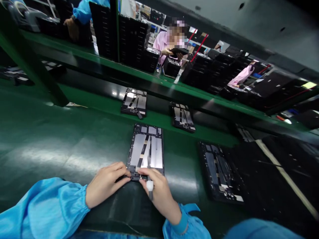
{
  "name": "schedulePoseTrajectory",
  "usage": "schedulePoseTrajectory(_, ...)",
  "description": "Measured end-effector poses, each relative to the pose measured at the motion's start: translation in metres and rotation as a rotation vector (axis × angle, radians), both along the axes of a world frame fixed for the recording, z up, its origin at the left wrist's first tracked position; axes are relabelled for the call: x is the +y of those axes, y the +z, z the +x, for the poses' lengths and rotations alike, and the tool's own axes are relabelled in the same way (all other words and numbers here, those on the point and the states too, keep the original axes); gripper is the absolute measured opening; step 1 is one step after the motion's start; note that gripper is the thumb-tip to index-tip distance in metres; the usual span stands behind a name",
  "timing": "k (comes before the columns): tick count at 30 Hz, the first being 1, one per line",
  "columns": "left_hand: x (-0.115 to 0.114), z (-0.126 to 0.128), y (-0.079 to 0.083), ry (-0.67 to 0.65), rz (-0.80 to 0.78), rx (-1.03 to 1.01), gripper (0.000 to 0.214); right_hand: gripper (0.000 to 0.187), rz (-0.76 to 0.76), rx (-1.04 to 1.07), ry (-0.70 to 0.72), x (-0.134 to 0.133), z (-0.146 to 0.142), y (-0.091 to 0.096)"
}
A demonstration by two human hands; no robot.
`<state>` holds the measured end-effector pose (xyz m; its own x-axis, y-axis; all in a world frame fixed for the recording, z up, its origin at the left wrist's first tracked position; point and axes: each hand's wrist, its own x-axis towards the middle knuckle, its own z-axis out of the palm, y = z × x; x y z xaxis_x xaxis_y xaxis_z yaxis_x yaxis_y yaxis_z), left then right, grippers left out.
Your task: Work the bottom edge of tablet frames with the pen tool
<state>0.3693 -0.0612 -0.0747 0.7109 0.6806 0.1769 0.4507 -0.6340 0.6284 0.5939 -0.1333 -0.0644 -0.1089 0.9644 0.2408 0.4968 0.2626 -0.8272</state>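
The left hand [107, 184] and right hand [159, 196] close in on the near end of a tablet's open metal frame [146, 149], fingers curled and pressing its lower edge from both sides, which pins it flat on the glossy green bench mat [50, 146] at lower centre. A white-banded tool [150, 186] sits under the right fingers (held or merely tucked there, I cannot tell). The frame's silver shield strips [136, 149] face up. Two more frames [134, 101] lie well apart on a green strip [154, 118] above it, and a dark frame [220, 172] rests at right
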Motion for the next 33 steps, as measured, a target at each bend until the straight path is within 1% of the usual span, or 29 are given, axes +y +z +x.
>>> schedulePoseTrajectory(1, 0.0, 0.001, -0.001, -0.002, -0.024, -0.01, 0.02, 0.027, 0.009, -0.015, 0.04, 0.005, -0.005, 0.001)
schedulePoseTrajectory(3, 0.001, 0.002, -0.001, 0.001, -0.075, -0.025, 0.019, 0.027, 0.025, -0.024, 0.074, 0.012, -0.012, 0.001)
schedulePoseTrajectory(6, 0.001, 0.003, 0.0, 0.015, -0.142, -0.019, 0.017, 0.026, 0.023, 0.011, 0.064, 0.014, -0.014, 0.0)
schedulePoseTrajectory(10, 0.0, 0.004, 0.001, 0.043, -0.201, 0.008, 0.015, 0.03, 0.035, 0.027, 0.037, 0.011, -0.015, -0.005)
schedulePoseTrajectory(14, 0.0, 0.005, 0.002, 0.041, -0.235, 0.025, 0.017, 0.035, 0.074, 0.018, 0.034, 0.01, -0.016, -0.009)
schedulePoseTrajectory(18, 0.002, 0.005, 0.003, 0.02, -0.211, 0.02, 0.02, 0.038, 0.051, 0.017, 0.055, 0.012, -0.015, -0.006)
schedulePoseTrajectory(20, 0.002, 0.006, 0.002, 0.01, -0.167, 0.023, 0.02, 0.039, 0.03, 0.017, 0.056, 0.012, -0.015, -0.004)
schedulePoseTrajectory(22, 0.0, 0.005, 0.001, -0.014, -0.083, 0.033, 0.022, 0.04, 0.016, 0.023, 0.039, 0.012, -0.015, -0.005)
schedulePoseTrajectory(23, -0.001, 0.003, 0.0, -0.029, -0.011, 0.042, 0.023, 0.041, 0.012, 0.028, 0.025, 0.012, -0.016, -0.006)
schedulePoseTrajectory(27, -0.008, -0.008, -0.004, -0.08, 0.421, 0.084, 0.032, 0.051, 0.008, 0.03, -0.005, 0.01, -0.019, -0.011)
schedulePoseTrajectory(28, -0.009, -0.012, -0.004, -0.088, 0.496, 0.095, 0.034, 0.053, 0.006, 0.027, -0.004, 0.01, -0.02, -0.011)
schedulePoseTrajectory(30, -0.01, -0.018, -0.003, -0.105, 0.555, 0.123, 0.037, 0.054, 0.001, 0.017, -0.002, 0.011, -0.02, -0.011)
schedulePoseTrajectory(33, -0.008, -0.023, 0.0, -0.143, 0.569, 0.19, 0.038, 0.049, 0.003, 0.015, 0.003, 0.011, -0.018, -0.009)
